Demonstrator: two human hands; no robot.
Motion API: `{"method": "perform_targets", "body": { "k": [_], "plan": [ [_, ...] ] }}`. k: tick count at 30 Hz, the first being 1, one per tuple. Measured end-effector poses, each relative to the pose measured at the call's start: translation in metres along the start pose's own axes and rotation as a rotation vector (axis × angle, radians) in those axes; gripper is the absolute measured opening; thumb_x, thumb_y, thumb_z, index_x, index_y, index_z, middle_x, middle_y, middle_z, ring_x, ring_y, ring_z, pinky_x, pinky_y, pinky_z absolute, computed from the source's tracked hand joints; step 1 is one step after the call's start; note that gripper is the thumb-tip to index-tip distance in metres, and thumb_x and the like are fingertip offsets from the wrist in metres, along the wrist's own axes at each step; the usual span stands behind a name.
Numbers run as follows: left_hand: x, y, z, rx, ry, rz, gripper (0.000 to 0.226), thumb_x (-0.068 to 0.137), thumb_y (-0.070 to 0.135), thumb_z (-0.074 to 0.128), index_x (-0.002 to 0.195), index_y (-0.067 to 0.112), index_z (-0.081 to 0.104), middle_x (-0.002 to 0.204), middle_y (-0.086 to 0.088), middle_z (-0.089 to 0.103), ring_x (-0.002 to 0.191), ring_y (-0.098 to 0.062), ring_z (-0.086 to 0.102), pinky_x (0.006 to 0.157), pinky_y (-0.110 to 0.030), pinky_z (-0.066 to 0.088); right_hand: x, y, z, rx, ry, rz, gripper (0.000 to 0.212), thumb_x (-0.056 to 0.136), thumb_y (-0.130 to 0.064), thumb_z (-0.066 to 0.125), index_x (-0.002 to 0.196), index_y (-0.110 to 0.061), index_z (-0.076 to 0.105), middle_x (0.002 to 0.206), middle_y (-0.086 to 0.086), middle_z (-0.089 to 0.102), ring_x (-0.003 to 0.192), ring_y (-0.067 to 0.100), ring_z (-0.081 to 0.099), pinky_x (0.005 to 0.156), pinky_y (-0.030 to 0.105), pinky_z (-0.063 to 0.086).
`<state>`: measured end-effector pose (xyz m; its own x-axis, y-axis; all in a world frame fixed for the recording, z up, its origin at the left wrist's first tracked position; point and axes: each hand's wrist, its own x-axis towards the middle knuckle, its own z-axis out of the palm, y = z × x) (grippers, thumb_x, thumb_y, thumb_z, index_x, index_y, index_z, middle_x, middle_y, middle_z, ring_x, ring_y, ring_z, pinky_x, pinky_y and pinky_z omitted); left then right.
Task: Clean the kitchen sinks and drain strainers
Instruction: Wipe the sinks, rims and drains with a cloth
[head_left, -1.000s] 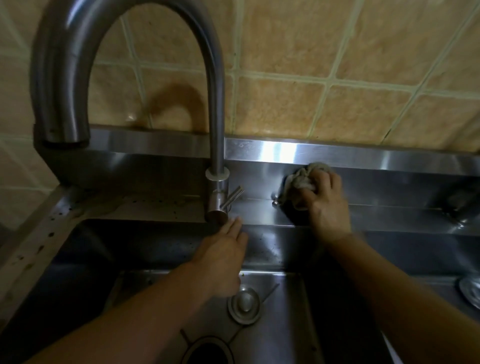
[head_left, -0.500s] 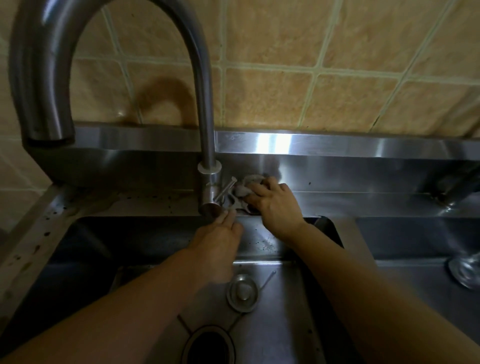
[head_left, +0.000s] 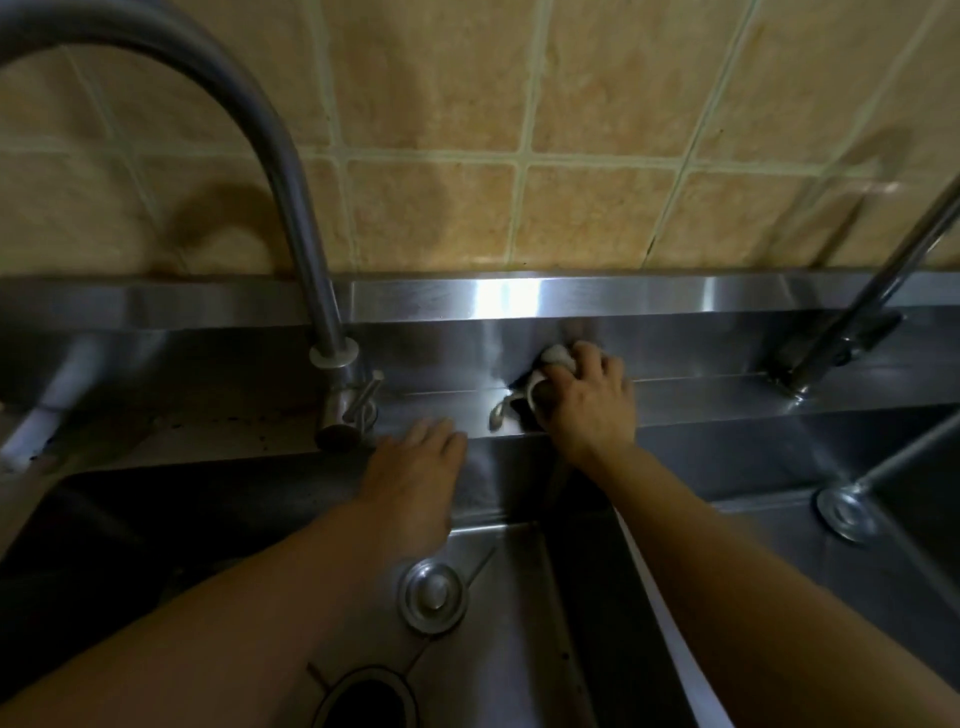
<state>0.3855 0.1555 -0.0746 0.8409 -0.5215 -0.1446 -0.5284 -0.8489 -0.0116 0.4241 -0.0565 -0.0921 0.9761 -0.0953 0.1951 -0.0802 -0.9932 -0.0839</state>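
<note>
Since half a second ago, right hand, gripping the crumpled pale cloth, is sliding rightward along the steel sink's back ledge while the left hand is resting flat; basins and round metal drain strainers seemingly are waiting.

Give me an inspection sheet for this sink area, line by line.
Surface: steel ledge behind the basins, dark specks near the tap base.
Job's things: cloth bunched against the back wall; round strainer cap and open drain in the left basin.
Clutter: nothing seen.
Grip: right hand holds the cloth; left hand rests flat on the basin edge.
Cables: nothing seen.
Surroundings: tall tap, tiled wall.
</note>
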Motion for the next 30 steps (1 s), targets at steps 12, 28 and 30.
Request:
{"method": "perform_targets", "body": {
  "k": [12, 28, 30],
  "plan": [
    [0.014, 0.017, 0.007, 0.038, -0.109, -0.041, 0.092, 0.079, 0.035, 0.064, 0.151, 0.014, 0.011, 0.16, -0.004, 0.008, 0.146, -0.019, 0.013, 0.114, -0.039, 0.021, -0.049, 0.031, -0.013, 0.157, -0.256, 0.127, 0.06, 0.092, -0.047, 0.048, 0.146, -0.029, 0.03, 0.153, 0.009, 0.014, 0.14, 0.033, 0.015, 0.112, 0.043, 0.025],
    [0.013, 0.021, 0.009, -0.084, -0.195, -0.094, 0.101, 0.081, 0.037, 0.065, 0.153, 0.011, -0.002, 0.16, -0.004, -0.01, 0.148, -0.021, -0.002, 0.117, -0.038, 0.02, -0.096, 0.021, -0.016, 0.072, -0.233, 0.134, 0.064, 0.093, -0.047, 0.049, 0.147, -0.025, 0.023, 0.154, 0.01, 0.012, 0.138, 0.036, 0.016, 0.112, 0.044, 0.022],
    [0.013, 0.022, 0.012, -0.102, -0.198, -0.108, 0.103, 0.081, 0.038, 0.065, 0.153, 0.012, -0.004, 0.16, -0.002, -0.013, 0.148, -0.021, -0.005, 0.118, -0.04, 0.019, -0.075, 0.02, -0.015, 0.079, -0.251, 0.141, 0.065, 0.093, -0.047, 0.051, 0.147, -0.026, 0.023, 0.153, 0.012, 0.011, 0.138, 0.037, 0.017, 0.111, 0.044, 0.023]
  ]
}}
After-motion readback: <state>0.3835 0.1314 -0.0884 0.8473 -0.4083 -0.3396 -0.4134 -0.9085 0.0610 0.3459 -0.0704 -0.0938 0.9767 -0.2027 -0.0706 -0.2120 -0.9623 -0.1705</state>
